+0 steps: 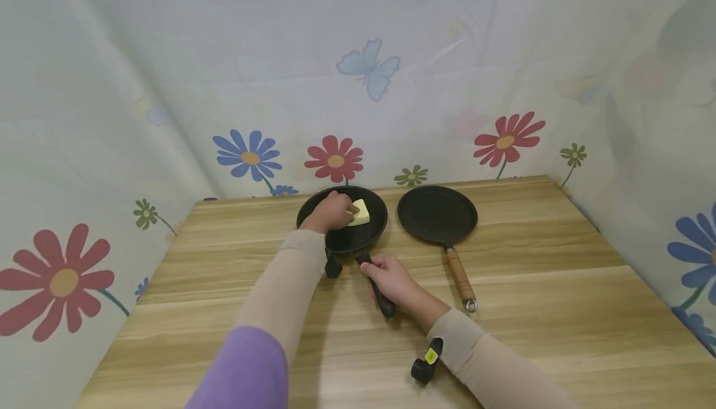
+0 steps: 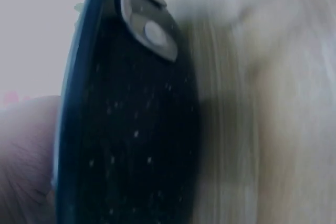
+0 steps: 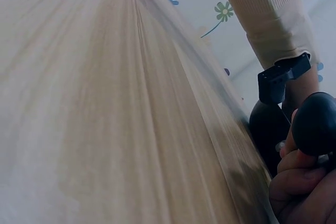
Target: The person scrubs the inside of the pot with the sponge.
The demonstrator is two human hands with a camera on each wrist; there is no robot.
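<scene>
On the table's far side sits a black frying pan (image 1: 342, 242), and my left hand (image 1: 332, 211) is inside it, fingers pinching a pale yellow sponge (image 1: 360, 212) against the pan's inner surface. In the left wrist view, the pan's dark outer wall (image 2: 136, 129) hides most of that hand (image 2: 26, 156); only a part of it shows. My right hand (image 1: 394, 281) grips the pan's black handle (image 1: 383, 302). The right wrist view shows its curled fingers (image 3: 296, 182) round the rounded handle end (image 3: 315, 124).
To the right lies a second, flatter black pan (image 1: 437, 213) with a wooden handle (image 1: 459, 274) pointing toward me. The wood-grain table (image 1: 531, 309) ends at a curtain (image 1: 425, 117) printed with flowers at the back and sides.
</scene>
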